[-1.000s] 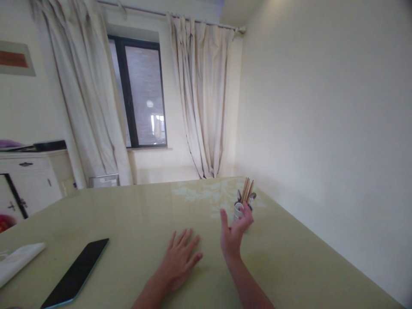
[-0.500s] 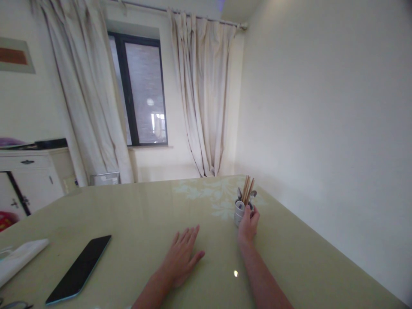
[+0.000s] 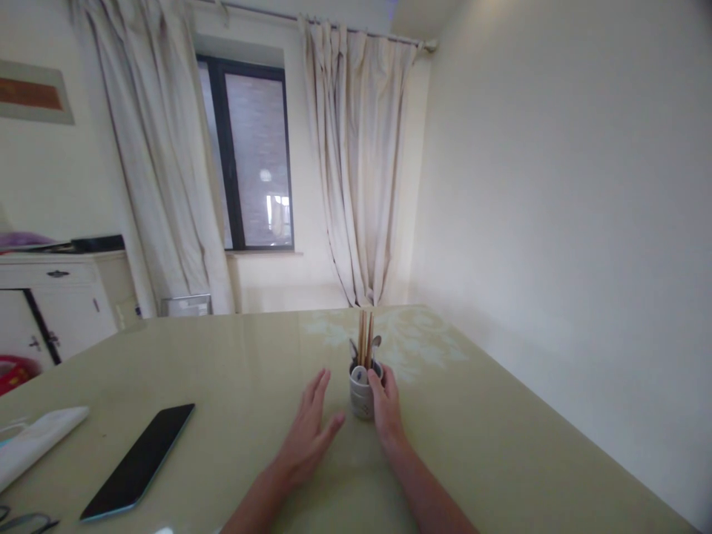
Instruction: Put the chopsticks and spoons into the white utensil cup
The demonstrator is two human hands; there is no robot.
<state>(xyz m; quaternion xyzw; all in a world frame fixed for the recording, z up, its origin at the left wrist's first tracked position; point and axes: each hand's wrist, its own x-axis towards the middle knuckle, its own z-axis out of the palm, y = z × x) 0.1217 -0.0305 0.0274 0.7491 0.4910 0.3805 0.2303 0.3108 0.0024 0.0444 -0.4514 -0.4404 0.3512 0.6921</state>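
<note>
A grey patterned cup (image 3: pixel 361 400) holds upright wooden chopsticks (image 3: pixel 365 337) and metal spoons (image 3: pixel 376 343), plus a white ceramic spoon (image 3: pixel 359 374) at its near side. My right hand (image 3: pixel 388 408) is wrapped round the cup's right side. To the left of the cup, my left hand (image 3: pixel 311 434) is raised a little with its fingers stretched and thumb apart. It holds nothing and does not touch the cup.
On the pale green table (image 3: pixel 239 371), a black phone-like slab (image 3: pixel 142 460) lies to the left. Beyond it are a white packet (image 3: pixel 41 441) and scissors-like handles (image 3: pixel 30 521) at the near left corner. A wall runs along the right edge.
The cup, held by my right hand, has moved left and nearer, now in front of me. My left hand has turned more on edge, with its palm toward the cup.
</note>
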